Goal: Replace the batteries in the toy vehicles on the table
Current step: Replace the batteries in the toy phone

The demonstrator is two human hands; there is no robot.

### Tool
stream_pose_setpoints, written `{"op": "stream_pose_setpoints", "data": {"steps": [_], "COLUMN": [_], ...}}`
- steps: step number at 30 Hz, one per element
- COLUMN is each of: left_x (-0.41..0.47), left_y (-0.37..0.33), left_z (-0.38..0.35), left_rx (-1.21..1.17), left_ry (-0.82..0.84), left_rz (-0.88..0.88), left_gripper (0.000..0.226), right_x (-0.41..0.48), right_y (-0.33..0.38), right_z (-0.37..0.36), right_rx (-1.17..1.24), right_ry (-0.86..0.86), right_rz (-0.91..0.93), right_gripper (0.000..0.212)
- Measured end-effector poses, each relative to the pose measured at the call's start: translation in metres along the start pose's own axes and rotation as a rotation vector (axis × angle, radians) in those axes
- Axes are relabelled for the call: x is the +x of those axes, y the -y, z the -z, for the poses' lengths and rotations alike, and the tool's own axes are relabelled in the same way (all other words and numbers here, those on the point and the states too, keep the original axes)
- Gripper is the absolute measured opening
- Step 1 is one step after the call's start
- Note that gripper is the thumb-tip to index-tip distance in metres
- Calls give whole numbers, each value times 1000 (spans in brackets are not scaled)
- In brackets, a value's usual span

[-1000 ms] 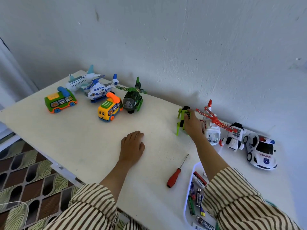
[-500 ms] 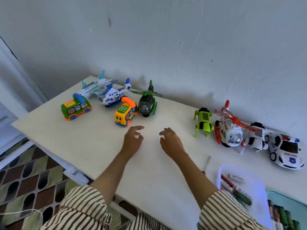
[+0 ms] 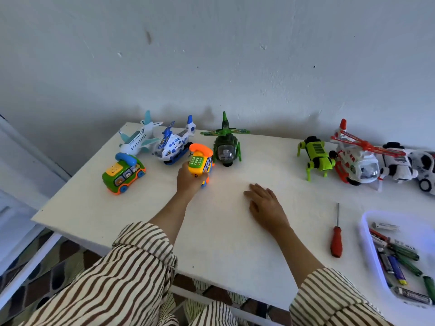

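On the worktop [image 3: 223,243], the left hand [image 3: 188,182] has reached from mid-worktop to the back row, its grip now curled round the yellow phone bus [image 3: 200,163]. The right hand [image 3: 266,205] lies flat, holding nothing. This is likely the next toy for batteries; the screwdriver [image 3: 336,238] lies untouched.

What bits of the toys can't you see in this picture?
Head view:
- Yellow bus: its near end is hidden behind the left hand gripping it.
- White car: cut off by the right edge.
- Batteries in the tray: labels too small to read.
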State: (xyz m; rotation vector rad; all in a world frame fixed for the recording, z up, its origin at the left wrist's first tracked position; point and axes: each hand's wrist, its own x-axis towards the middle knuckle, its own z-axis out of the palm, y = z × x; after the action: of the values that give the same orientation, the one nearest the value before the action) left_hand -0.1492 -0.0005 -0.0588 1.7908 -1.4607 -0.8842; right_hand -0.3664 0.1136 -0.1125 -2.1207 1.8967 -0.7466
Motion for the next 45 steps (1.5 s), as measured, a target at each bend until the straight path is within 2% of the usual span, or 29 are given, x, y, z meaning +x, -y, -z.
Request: {"op": "stream_pose_setpoints", "data": {"steps": [4, 7, 10, 12, 15, 18, 21, 24, 25, 27, 29, 32, 35, 38, 40, 42, 45], "left_x": [-10, -23, -40, -57, -82, -108, -136, -163, -172, -191, -205, -220, -225, -225, -224, -223, -221], "left_y": [-7, -21, -30, -39, -58, -81, -103, -111, -110, -101, -91, -80, -74, -66, -60, -57, -57], "left_z": [7, 31, 58, 67, 61, 38, 11, -15, -23, -42, -61, -85, -101, -104, -105, -105, -104], "left_rx": [-29, -105, -161, -148, -65, 3, -43, -81, -75, -13, 149, 334, 308, 159, 123, 95, 92], "left_ry": [-138, -184, -45, 65, 216, 365, 397, 448, 474, 511, 536, 550, 468, 439, 400, 358, 351], "left_rz": [6, 59, 140, 181, 195, 155, 70, -148, -230, -410, -575, -654, -700, -694, -710, -717, -690], "left_gripper": [37, 31, 40, 47, 58, 57, 50, 39, 50, 92, 125, 139, 139, 137, 135, 131, 132], "right_x": [-1, 1, 9, 16, 19, 4, -19, -47, -55, -71, -85, -100, -106, -109, -110, -109, -110], "right_y": [-2, 0, 12, 32, 63, 61, 37, 12, 2, -14, -23, -26, -27, -28, -28, -26, -20], "right_z": [-5, -2, 11, 28, 55, 76, 95, 113, 117, 125, 129, 129, 128, 127, 126, 127, 129], "right_rx": [-3, 3, 271, 496, 495, 410, 585, 840, 901, 954, 973, 1022, 991, 881, 705, 464, 242], "right_ry": [-80, -78, -115, -114, 35, 83, 20, 19, 21, 48, 101, 173, 200, 209, 213, 124, -153], "right_rz": [13, 19, -69, -69, 133, 215, 38, -222, -300, -411, -457, -476, -452, -435, -403, -350, -216], "right_gripper": [35, 41, 51, 67, 90, 89, 80, 66, 64, 61, 58, 50, 41, 50, 57, 64, 71]}}
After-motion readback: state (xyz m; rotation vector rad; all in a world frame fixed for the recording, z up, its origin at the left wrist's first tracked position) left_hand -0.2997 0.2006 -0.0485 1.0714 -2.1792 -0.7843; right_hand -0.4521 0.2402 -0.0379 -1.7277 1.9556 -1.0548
